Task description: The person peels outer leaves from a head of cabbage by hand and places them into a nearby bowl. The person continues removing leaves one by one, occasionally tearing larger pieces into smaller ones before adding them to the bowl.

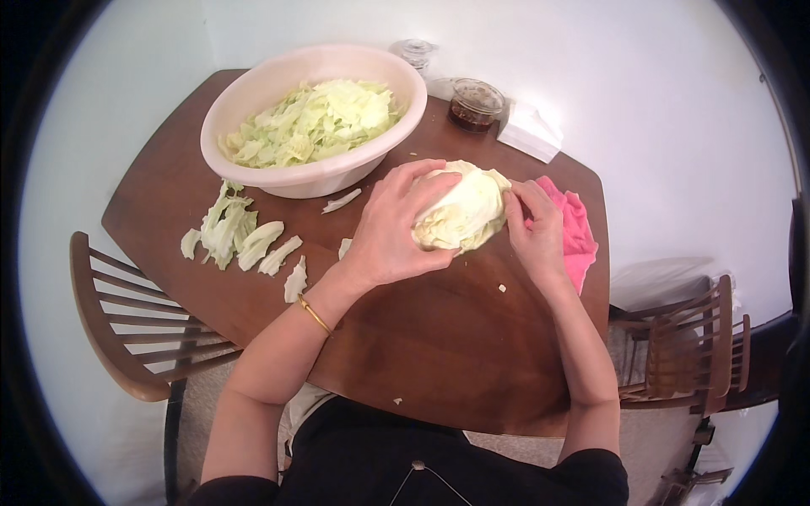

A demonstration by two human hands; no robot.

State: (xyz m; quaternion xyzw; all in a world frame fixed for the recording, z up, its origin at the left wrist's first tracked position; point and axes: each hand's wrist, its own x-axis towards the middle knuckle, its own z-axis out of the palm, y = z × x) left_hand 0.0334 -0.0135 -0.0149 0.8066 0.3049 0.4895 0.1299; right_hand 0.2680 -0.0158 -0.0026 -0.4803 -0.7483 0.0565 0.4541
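Observation:
A pale green cabbage head (465, 209) is gripped in my left hand (398, 221), whose fingers spread over its top and left side while the thumb lies along its lower edge. On the cabbage's right edge, my right hand (538, 224) pinches the rim of a leaf between thumb and fingers. Both hands are above the wooden table (443, 341). Beyond them, a large pale pink basin (218, 142) holds a heap of torn cabbage leaves (316, 120). Several loose leaf pieces (228, 224) lie on the table left of my left hand.
A pink cloth (579, 234) lies beside my right hand. Along the wall stand a glass bowl of dark liquid (474, 107), a white tissue pack (530, 133) and a clear glass container (416, 54). Wooden chairs (120, 329) flank the table. A small cabbage scrap (502, 288) lies near my right wrist.

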